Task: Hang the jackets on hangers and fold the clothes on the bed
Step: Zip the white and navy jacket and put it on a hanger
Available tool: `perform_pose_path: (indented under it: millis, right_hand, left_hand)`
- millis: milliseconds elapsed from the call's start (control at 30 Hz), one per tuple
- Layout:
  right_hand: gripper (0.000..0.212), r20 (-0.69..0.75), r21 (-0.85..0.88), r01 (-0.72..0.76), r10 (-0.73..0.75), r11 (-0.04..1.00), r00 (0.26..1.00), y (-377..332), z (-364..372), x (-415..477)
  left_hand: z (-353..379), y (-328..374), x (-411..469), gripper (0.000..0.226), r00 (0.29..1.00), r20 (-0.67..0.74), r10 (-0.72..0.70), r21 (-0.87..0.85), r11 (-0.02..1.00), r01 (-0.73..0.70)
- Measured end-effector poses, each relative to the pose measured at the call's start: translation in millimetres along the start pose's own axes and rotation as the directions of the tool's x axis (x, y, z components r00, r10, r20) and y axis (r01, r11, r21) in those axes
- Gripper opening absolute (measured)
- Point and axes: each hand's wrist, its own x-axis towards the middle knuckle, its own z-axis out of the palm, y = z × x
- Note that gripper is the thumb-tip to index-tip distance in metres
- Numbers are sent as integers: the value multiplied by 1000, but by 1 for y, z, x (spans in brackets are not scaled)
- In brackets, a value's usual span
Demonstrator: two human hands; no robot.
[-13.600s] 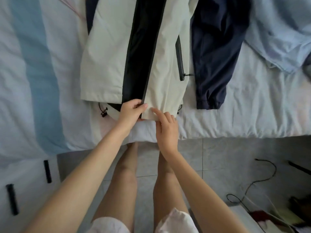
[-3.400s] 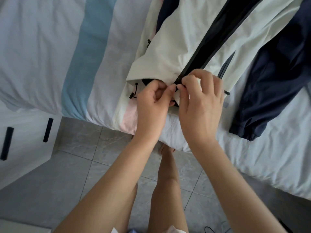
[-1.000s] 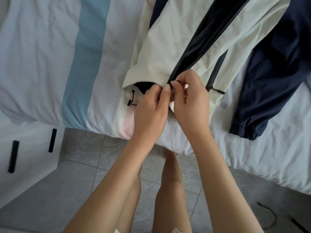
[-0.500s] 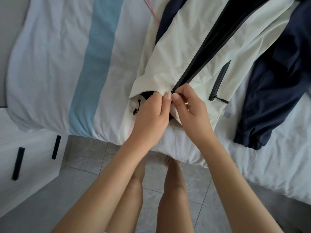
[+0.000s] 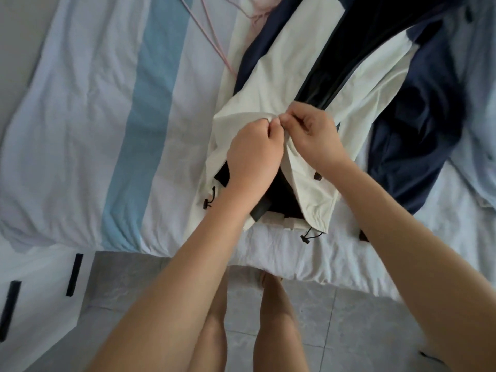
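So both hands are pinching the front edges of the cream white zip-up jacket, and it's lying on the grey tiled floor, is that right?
Not the floor. The head view shows the cream white zip-up jacket lying on the bed with the white and blue striped sheet; the grey tiled floor is below it. The left hand and right hand do pinch its front edges.

Bed (image 5: 308, 261) covered in white sheet with blue stripe (image 5: 145, 116); grey tiled floor (image 5: 349, 318) seen below; white drawers (image 5: 40, 285), black handles (image 5: 74, 275), set left.
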Motion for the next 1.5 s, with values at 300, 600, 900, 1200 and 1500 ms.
perform_pose_path:
  millis: [300, 600, 900, 1200, 1500]
  right_hand:
    - [28, 167, -38, 25, -18, 999, 986, 1, 15, 3]
    - [29, 24, -42, 97, -96, 994, 995, -12, 37, -31]
    - [25, 84, 60, 13, -18, 998, 996, -21, 44, -85]
    - [25, -291, 184, -38, 92, 982, 952, -34, 42, -76]
    - [32, 12, 300, -279, 289, 912, 957, -35, 37, -56]
  left_hand:
    - [-3, -9, -13, 47, 971, -69, -230, 6, 973, 231]
    - [-12, -19, -41, 47, 965, -184, -187, -9, 982, 189]
    - [-24, -43, -80, 42, 992, -42, -122, -198, 974, 112]
    - [-7, -3, -69, 45, 965, -134, -226, -247, 950, 189]
    - [-14, -13, -58, 47, 972, -165, -164, -98, 984, 150]
